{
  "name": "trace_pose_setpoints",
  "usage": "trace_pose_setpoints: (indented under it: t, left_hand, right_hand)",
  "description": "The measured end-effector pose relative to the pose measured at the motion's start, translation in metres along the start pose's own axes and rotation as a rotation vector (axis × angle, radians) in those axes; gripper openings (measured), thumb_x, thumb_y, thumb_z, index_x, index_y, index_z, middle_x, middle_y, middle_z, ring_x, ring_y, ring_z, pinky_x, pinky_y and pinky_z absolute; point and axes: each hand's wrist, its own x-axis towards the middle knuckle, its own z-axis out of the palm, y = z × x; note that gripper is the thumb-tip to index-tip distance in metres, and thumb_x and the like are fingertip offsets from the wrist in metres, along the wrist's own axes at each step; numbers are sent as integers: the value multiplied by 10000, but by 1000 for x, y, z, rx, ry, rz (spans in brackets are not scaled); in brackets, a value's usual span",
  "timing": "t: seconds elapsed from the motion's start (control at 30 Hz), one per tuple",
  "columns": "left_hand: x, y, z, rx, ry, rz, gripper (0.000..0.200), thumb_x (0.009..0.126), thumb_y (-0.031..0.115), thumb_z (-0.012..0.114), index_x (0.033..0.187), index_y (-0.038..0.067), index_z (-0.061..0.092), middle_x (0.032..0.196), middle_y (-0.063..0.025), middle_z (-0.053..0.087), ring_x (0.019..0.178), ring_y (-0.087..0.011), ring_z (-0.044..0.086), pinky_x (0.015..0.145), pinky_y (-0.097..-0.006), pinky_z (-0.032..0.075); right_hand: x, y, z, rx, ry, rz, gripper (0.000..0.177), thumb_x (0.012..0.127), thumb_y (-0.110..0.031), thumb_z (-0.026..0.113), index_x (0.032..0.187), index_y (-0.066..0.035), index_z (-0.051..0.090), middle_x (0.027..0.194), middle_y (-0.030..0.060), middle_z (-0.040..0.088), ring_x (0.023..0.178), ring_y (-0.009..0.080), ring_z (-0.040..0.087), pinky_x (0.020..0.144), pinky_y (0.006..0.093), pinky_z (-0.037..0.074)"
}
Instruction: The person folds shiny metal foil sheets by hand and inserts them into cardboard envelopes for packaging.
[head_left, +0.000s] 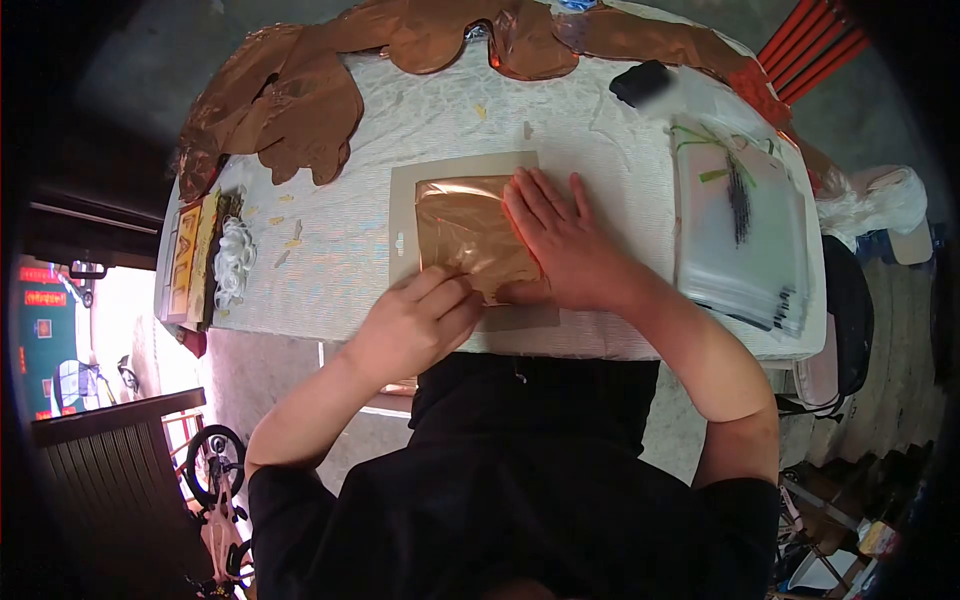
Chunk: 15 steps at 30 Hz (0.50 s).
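Note:
A folded square of shiny copper-coloured foil (470, 225) lies flat on a grey-beige card (403, 205) near the table's front edge. My left hand (425, 315) is closed, its fingers bunched at the foil's lower edge; the fingertips are partly hidden. Flat across the foil's right edge rests my right hand (560, 240), open, with fingers pointing away from me and the thumb stretched toward my left hand.
Flat copper foil shapes (310, 115) run along the table's back edge. A stack of clear plastic bags (745, 235) with green ties lies at right, below a black object (642, 83). At left sit a white curled bundle (235, 260) and printed packs (187, 255). The tablecloth (330, 230) is white.

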Motion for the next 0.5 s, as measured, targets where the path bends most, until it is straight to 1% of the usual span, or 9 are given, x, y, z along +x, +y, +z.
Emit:
trace_pose_setpoints:
  t: [0.03,0.1,0.13,0.23,0.3,0.37,0.4,0.43,0.5]
  left_hand:
    - [-4,-1,-2,0,0,-1,252,712,93,699,952,20,673,964,-88,627,890,-253,607,775,-330,527]
    - [-13,-5,-7,-20,66,-97,161,707,125,703,843,47,670,915,-52,606,862,-221,584,746,-323,520]
    - [-18,-8,-10,-29,77,-116,213,704,112,713,895,23,683,927,-87,626,841,-262,602,744,-336,516]
    - [-28,-17,-21,-20,105,-164,148,719,143,723,816,48,667,888,-54,617,816,-226,590,716,-340,506]
    - [-36,-26,-24,-15,89,-234,161,715,144,728,823,41,668,880,-67,623,792,-242,595,706,-352,500]
    - [-35,-37,-20,-91,177,-457,150,721,139,723,808,31,665,859,-73,627,765,-263,596,691,-370,496]
    - [-32,-39,-18,-182,191,-512,185,720,129,729,865,31,669,950,-100,636,870,-294,608,761,-397,498]
    - [-23,-40,-17,-178,200,-513,185,720,129,729,865,31,669,950,-100,636,870,-294,608,761,-397,498]
    - [-1,-41,-17,-169,175,-246,394,769,191,712,1102,4,614,1217,-166,574,1149,-321,533,952,-429,433]
  right_hand:
    - [0,1,2,-2,6,-5,1085,759,-649,594,1471,20,123,1536,224,122,1442,329,94,1135,571,28]
    - [0,2,2,-4,14,-14,1090,761,-664,585,1471,21,120,1535,225,126,1442,329,91,1135,571,27]
    - [0,1,-1,-5,0,-12,1092,759,-668,585,1469,24,128,1534,227,129,1443,329,88,1135,569,25]
    - [-1,-1,-4,3,-9,-8,1099,751,-677,586,1463,34,146,1532,228,133,1443,329,83,1137,563,24]
    - [1,-2,-3,12,-4,-10,1104,745,-681,588,1460,41,155,1532,229,135,1443,330,80,1137,560,26]
    - [1,0,0,25,15,-7,1117,734,-692,587,1454,51,167,1530,232,139,1442,334,87,1139,552,26]
    - [1,0,-1,18,19,-14,1117,734,-692,587,1454,51,167,1530,232,139,1442,334,87,1139,552,26]
    - [1,0,-2,3,6,-11,1122,734,-695,585,1456,52,160,1530,232,137,1441,335,87,1140,546,25]
    - [1,-2,-4,-18,-9,-9,1128,733,-698,582,1457,53,152,1530,233,136,1441,337,87,1142,541,24]
